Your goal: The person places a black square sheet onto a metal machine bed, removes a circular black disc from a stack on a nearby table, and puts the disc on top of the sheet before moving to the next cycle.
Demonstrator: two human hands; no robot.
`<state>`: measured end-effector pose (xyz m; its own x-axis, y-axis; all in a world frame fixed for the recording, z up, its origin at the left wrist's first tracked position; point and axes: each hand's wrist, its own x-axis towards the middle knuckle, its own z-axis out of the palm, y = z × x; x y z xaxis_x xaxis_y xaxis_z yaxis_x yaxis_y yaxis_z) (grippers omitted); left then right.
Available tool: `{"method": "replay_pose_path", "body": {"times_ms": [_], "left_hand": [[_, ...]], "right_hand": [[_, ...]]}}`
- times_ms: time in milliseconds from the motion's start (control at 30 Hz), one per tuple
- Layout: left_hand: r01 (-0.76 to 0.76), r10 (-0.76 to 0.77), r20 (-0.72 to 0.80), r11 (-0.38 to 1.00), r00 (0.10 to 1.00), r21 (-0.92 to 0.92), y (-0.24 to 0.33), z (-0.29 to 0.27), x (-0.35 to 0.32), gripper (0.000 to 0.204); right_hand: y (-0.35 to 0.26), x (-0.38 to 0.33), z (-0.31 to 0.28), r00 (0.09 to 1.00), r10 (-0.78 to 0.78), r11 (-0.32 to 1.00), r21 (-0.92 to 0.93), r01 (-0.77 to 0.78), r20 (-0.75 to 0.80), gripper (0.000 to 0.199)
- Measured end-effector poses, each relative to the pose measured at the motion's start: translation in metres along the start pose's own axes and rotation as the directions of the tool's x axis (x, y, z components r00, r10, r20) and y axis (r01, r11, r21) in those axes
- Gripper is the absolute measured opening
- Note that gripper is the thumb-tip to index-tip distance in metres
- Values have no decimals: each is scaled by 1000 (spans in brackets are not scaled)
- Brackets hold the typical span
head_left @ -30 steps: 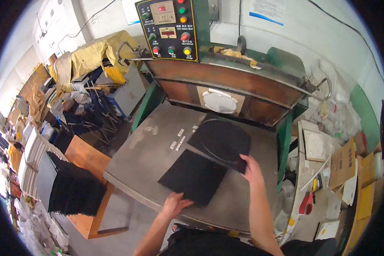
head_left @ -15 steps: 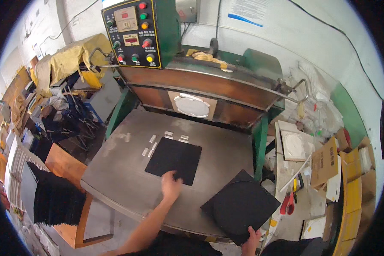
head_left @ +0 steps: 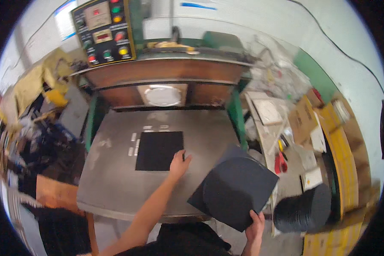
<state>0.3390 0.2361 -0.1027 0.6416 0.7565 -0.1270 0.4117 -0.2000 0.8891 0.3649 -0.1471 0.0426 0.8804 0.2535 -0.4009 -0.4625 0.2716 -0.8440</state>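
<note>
A thin black square sheet (head_left: 158, 150) lies flat on the grey metal press table (head_left: 115, 179). My left hand (head_left: 180, 164) is at its right edge, over the table, with fingers bent and somewhat apart. A dark spot shows between them, and I cannot make out what it is. My right hand (head_left: 255, 222) is closed on the lower corner of a second black square sheet (head_left: 234, 187). That sheet is tilted above the table's front right corner and bears a large circular outline. Several small white blocks (head_left: 132, 144) line the left and far sides of the flat sheet.
Behind the table stands the press, with a round white-rimmed piece (head_left: 162, 95) on its front and a control panel (head_left: 102, 32) at upper left. To the right are red-handled scissors (head_left: 280, 164), a cardboard box (head_left: 303, 121) and a black ribbed cylinder (head_left: 303, 209). Black material (head_left: 64, 228) hangs at lower left.
The view has turned and shifted. My left hand has slid from the flat sheet's near edge to its right edge. The sheet in my right hand is raised and tilted more.
</note>
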Motion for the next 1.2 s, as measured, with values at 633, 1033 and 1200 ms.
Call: {"method": "replay_pose_path", "body": {"times_ms": [633,1033,1200], "left_hand": [[157,103,592,915,799,-371,102,17,-220,31],[239,419,629,675,655,-698,303,160,-240,39],[508,484,727,521,486,-686,367,273,-254,37]], "right_hand": [[42,-105,-122,983,144,971,206,-119,-111,34],[-7,-217,-396,712,-230,918,-392,-68,-663,26],[5,-277,-487,401,-526,280,-598,-751,-750,25]]}}
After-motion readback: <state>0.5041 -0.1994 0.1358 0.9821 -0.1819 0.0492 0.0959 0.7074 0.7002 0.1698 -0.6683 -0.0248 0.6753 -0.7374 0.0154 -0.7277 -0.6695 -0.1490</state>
